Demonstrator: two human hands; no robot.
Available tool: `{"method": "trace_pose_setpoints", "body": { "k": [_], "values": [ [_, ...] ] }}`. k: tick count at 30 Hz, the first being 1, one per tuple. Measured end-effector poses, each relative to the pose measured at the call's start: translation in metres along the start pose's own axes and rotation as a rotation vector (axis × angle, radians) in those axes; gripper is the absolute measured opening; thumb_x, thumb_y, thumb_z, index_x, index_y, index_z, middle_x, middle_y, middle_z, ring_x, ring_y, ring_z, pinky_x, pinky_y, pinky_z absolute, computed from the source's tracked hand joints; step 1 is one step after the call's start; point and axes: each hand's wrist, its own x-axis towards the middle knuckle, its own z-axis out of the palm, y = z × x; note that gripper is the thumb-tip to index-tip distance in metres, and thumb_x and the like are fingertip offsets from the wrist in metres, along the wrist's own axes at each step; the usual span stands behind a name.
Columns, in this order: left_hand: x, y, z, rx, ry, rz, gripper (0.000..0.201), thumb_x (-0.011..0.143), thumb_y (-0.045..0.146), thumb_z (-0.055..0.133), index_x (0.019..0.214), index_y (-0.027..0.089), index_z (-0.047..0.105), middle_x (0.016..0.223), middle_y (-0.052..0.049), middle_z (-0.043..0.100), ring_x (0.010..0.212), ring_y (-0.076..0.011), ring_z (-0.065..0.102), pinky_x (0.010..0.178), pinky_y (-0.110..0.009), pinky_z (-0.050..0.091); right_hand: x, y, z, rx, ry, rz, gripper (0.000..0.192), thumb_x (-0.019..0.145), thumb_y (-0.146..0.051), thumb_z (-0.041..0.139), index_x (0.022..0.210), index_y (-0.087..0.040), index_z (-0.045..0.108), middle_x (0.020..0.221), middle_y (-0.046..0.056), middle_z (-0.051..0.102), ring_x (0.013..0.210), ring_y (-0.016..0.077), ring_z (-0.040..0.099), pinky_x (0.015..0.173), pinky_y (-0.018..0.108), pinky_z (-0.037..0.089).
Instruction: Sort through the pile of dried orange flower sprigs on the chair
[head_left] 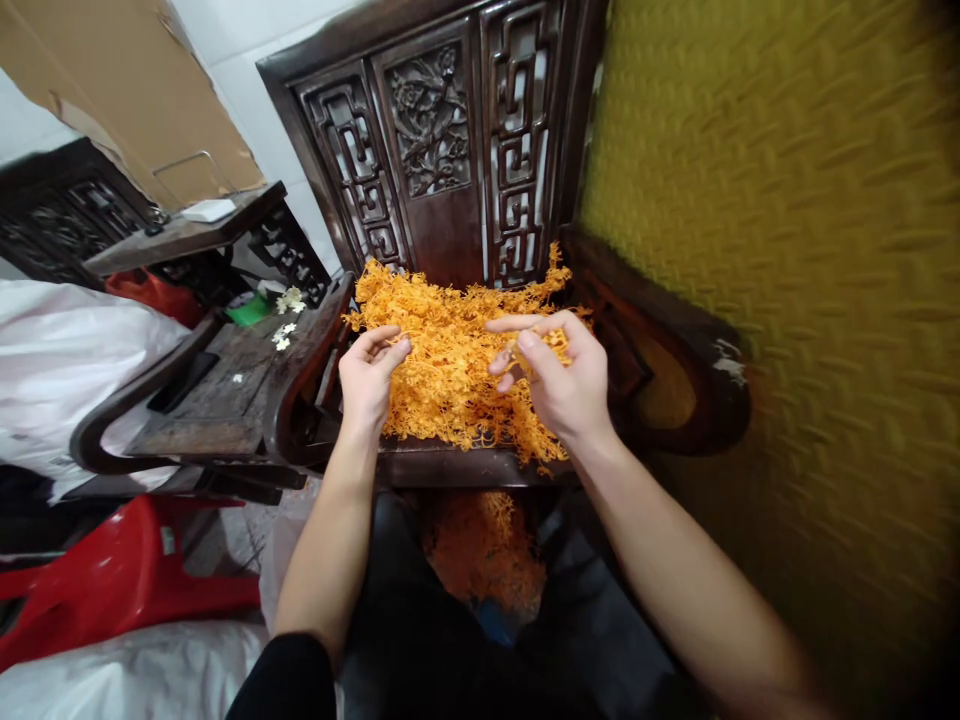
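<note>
On the seat of the carved wooden chair (480,462), a heap of orange sprigs (450,370) lies between both hands. The left hand (367,380) has its fingers (394,352) curled narrow, tips touching the heap's left edge, apparently pinching a few strands. The right hand (562,375) has its thumb and forefinger closed on a small sprig, likely to separate it from the mass. Both forearms reach forward and up from the lap, palms turned inward. More orange material (484,550) lies below the seat. A red plastic stool (112,580) lies at the left.
</note>
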Motion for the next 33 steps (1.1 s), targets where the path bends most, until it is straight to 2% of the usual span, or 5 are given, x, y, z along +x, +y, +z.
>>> {"method": "trace_pose_setpoints", "body": {
  "k": [8, 13, 18, 24, 33],
  "values": [
    [-0.022, 0.022, 0.011, -0.100, -0.169, -0.107, 0.041, 0.062, 0.025, 0.092, 0.099, 0.019, 0.076, 0.094, -0.007, 0.078, 0.089, -0.0184, 0.075, 0.081, -0.032, 0.060, 0.005, 0.009, -0.006, -0.031, -0.057, 0.075, 0.038, 0.093, -0.036, 0.064, 0.131, -0.027, 0.061, 0.088, 0.001, 0.068, 0.064, 0.0151, 0.069, 0.053, 0.030, 0.057],
    [-0.029, 0.022, 0.015, -0.003, -0.250, -0.094, 0.035, 0.064, 0.027, 0.092, 0.096, 0.018, 0.079, 0.085, -0.006, 0.077, 0.079, -0.0180, 0.075, 0.078, -0.031, 0.061, 0.001, 0.005, 0.002, -0.466, -0.154, -0.195, 0.014, 0.091, -0.034, 0.071, 0.098, -0.023, 0.077, 0.094, 0.004, 0.076, 0.085, 0.0194, 0.072, 0.080, 0.037, 0.058],
    [-0.036, 0.024, 0.021, 0.038, -0.298, -0.091, 0.029, 0.067, 0.028, 0.091, 0.092, 0.019, 0.080, 0.088, -0.006, 0.078, 0.081, -0.0181, 0.073, 0.076, -0.030, 0.060, -0.002, 0.018, 0.008, -0.739, -0.265, -0.203, 0.025, 0.094, -0.035, 0.067, 0.112, -0.021, 0.077, 0.111, 0.009, 0.078, 0.100, 0.0262, 0.074, 0.092, 0.044, 0.057],
    [-0.037, 0.025, 0.025, 0.003, -0.275, -0.056, 0.024, 0.071, 0.029, 0.087, 0.090, 0.020, 0.078, 0.092, -0.006, 0.077, 0.091, -0.0201, 0.073, 0.085, -0.032, 0.057, -0.004, 0.022, 0.009, -0.778, -0.242, -0.154, 0.043, 0.094, -0.039, 0.066, 0.129, -0.016, 0.072, 0.129, 0.013, 0.072, 0.118, 0.0308, 0.071, 0.103, 0.048, 0.055],
    [-0.038, 0.026, 0.026, -0.010, -0.249, -0.073, 0.020, 0.076, 0.029, 0.082, 0.094, 0.022, 0.077, 0.088, -0.004, 0.074, 0.082, -0.0178, 0.069, 0.079, -0.030, 0.054, -0.004, 0.014, 0.011, -0.664, -0.264, -0.197, 0.026, 0.092, -0.036, 0.068, 0.113, -0.022, 0.076, 0.112, 0.006, 0.078, 0.102, 0.0245, 0.074, 0.093, 0.041, 0.056]
  ]
}}
